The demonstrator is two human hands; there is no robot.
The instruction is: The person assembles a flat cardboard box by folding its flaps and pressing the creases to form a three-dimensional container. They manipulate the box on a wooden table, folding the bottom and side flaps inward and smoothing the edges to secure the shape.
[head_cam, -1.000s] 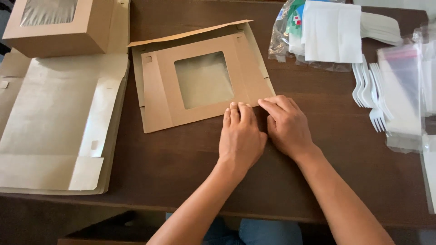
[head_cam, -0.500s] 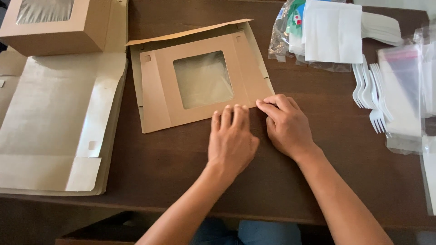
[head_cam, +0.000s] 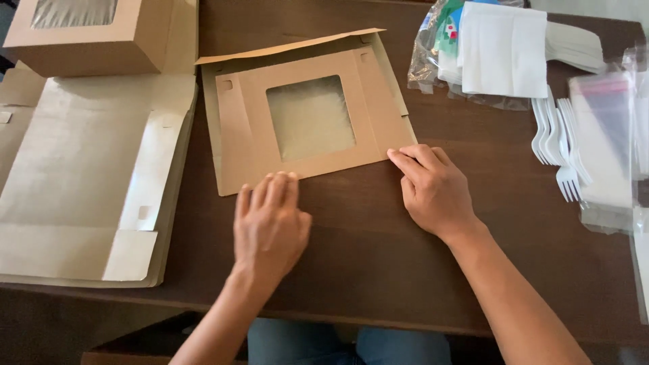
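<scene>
I see a flat brown cardboard box blank (head_cam: 305,111) with a square clear window lying on the table (head_cam: 378,270), its near edge touching the fingers (head_cam: 270,186) of my left hand and its near right corner under the fingers (head_cam: 405,159) of my right hand. Well left of the fingers lies a stack of flat brown blanks (head_cam: 81,176); beyond it stands an assembled brown windowed box (head_cam: 88,34). Beyond the right fingers sits a clear plastic bag (head_cam: 439,40) with green and red print, and far right lie clear plastic sleeves (head_cam: 608,135).
</scene>
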